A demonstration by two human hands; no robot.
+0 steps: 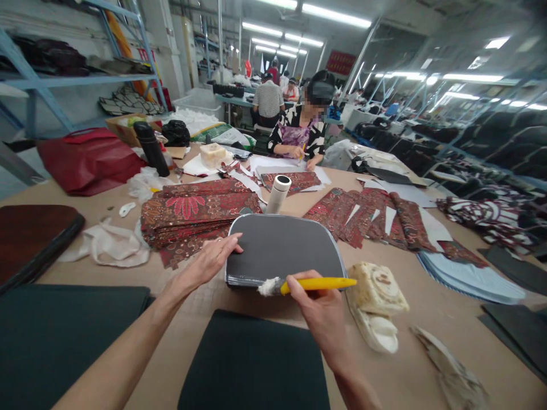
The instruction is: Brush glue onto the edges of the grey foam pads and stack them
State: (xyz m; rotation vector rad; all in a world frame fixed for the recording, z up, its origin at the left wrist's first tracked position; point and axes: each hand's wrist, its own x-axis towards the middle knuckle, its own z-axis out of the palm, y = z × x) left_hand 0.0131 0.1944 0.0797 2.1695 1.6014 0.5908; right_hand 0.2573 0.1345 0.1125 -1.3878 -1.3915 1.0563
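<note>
Between the 2 hands, grey stack

Behind the grey rounded panel stack, a white cylindrical flask blocks passage; just in front, brown tabletop lies open.

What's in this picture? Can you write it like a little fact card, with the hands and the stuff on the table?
left hand: left hand, laid on a dark rounded stack
right hand: right hand, gripping a yellow brush
brush tip: whitish, by the stack's near edge
behind the stack: white bottle
left of bottle: red patterned pieces, piled up
right of stack: stained pale container
surface: brown table
across the table: another person, also working
</note>
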